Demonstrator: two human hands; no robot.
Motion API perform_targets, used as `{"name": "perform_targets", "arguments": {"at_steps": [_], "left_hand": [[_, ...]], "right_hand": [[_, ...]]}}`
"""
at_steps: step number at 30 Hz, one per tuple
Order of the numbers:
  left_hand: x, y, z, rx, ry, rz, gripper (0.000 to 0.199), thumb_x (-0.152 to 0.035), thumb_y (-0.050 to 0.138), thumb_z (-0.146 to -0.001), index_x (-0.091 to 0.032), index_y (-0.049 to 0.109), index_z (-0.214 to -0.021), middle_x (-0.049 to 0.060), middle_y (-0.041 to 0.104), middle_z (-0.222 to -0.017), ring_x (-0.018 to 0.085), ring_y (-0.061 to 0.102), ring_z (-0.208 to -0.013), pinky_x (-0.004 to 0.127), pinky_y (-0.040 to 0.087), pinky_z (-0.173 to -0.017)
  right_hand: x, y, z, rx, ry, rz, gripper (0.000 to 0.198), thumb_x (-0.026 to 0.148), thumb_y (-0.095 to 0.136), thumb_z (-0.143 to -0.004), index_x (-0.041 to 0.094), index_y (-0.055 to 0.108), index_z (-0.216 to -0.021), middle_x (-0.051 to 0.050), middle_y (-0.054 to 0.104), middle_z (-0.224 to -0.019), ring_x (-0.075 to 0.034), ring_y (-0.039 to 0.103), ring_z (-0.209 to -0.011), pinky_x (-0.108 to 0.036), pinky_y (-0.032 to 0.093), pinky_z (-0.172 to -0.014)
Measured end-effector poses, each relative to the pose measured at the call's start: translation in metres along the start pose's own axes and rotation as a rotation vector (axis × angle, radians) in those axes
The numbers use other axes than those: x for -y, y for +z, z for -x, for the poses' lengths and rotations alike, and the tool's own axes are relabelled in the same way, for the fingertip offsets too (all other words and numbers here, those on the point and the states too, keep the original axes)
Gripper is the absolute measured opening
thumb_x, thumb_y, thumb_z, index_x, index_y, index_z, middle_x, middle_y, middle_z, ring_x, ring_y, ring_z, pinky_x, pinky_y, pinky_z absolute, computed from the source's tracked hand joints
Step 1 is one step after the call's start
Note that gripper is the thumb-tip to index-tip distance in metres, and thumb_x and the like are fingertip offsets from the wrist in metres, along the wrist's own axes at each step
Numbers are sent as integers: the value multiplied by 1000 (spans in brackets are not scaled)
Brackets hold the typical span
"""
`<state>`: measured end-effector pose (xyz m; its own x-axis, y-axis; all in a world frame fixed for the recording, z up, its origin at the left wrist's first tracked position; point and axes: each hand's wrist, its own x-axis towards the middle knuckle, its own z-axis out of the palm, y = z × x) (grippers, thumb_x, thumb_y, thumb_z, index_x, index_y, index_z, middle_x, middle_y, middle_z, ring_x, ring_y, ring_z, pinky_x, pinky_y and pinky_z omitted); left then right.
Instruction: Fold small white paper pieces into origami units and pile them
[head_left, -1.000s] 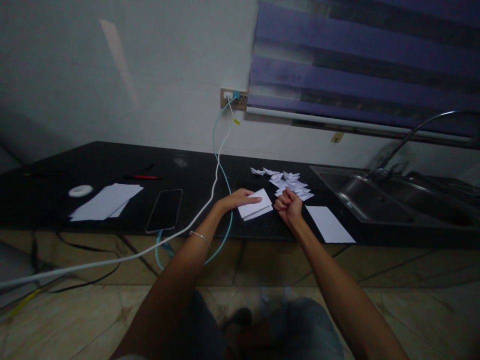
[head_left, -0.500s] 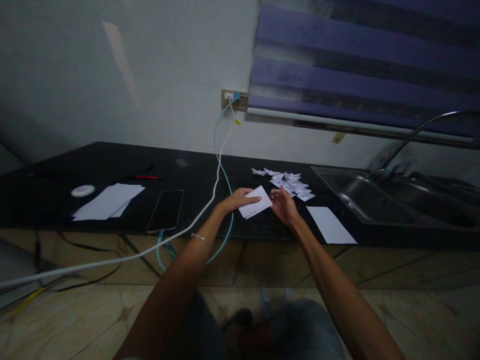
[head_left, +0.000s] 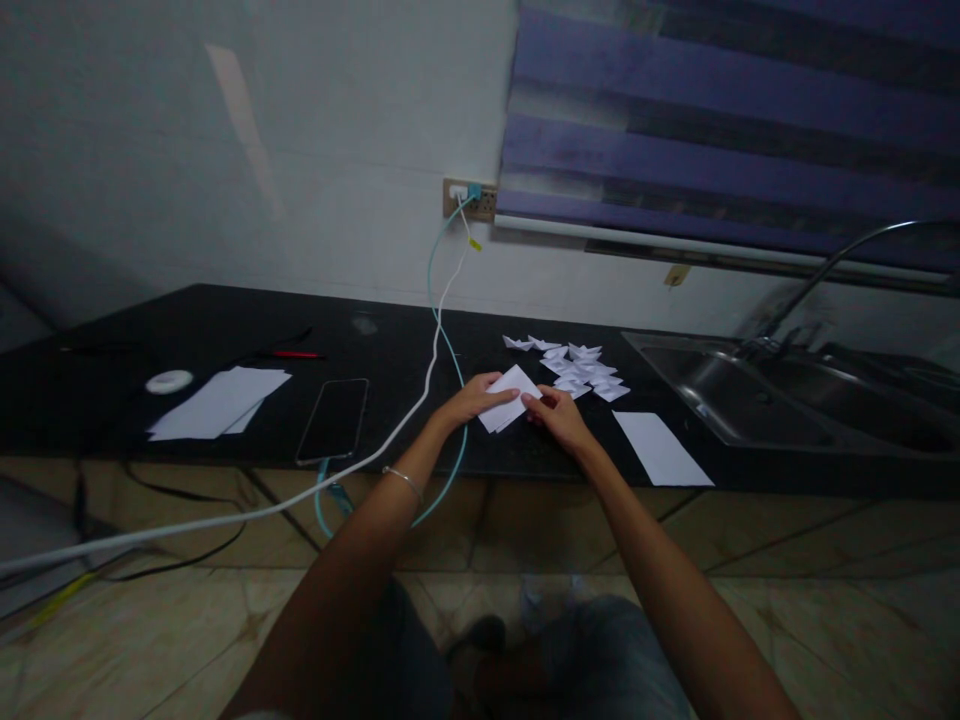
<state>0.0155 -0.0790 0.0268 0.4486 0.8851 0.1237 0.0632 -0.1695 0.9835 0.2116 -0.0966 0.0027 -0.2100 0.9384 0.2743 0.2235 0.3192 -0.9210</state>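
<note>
A folded white paper [head_left: 508,398] lies near the front edge of the black counter [head_left: 225,330]. My left hand [head_left: 471,400] rests on its left side with fingers pressing it down. My right hand [head_left: 555,413] pinches the paper's right edge with fingertips. Just behind the hands sits a pile of several small folded white paper pieces [head_left: 581,366]. A single flat white sheet [head_left: 660,448] lies to the right of my right hand.
A dark phone [head_left: 333,418] lies left of my hands, with a stack of white sheets [head_left: 219,402], a white tape roll [head_left: 169,381] and a red pen [head_left: 294,355] farther left. White and teal cables [head_left: 435,330] run from a wall socket [head_left: 471,198]. A steel sink [head_left: 757,395] is at right.
My right hand was a closed fist pressing beside the paper; it opened, moved left and now grips the paper's right edge. The paper has shifted slightly. My left hand stayed on it.
</note>
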Motion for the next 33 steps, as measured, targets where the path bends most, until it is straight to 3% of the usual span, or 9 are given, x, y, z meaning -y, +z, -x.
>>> {"name": "perform_targets", "arguments": {"at_steps": [6, 33], "left_hand": [[5, -2, -2, 65, -32, 61, 37, -39, 72, -74, -8, 68, -93, 5, 68, -73, 10, 58, -58, 19, 43, -55], [5, 0, 1, 28, 20, -51, 39, -39, 69, -76, -8, 68, -99, 7, 69, -79, 11, 59, -63, 18, 43, -54]], "right_hand": [[1, 0, -1, -4, -29, -33, 34, 52, 59, -80, 19, 61, -75, 1, 57, -58, -12, 48, -51, -24, 35, -50], [3, 0, 2, 12, -40, -45, 33, 51, 56, -83, 19, 63, -77, 0, 57, -61, -12, 48, -54, -25, 36, -53]]}}
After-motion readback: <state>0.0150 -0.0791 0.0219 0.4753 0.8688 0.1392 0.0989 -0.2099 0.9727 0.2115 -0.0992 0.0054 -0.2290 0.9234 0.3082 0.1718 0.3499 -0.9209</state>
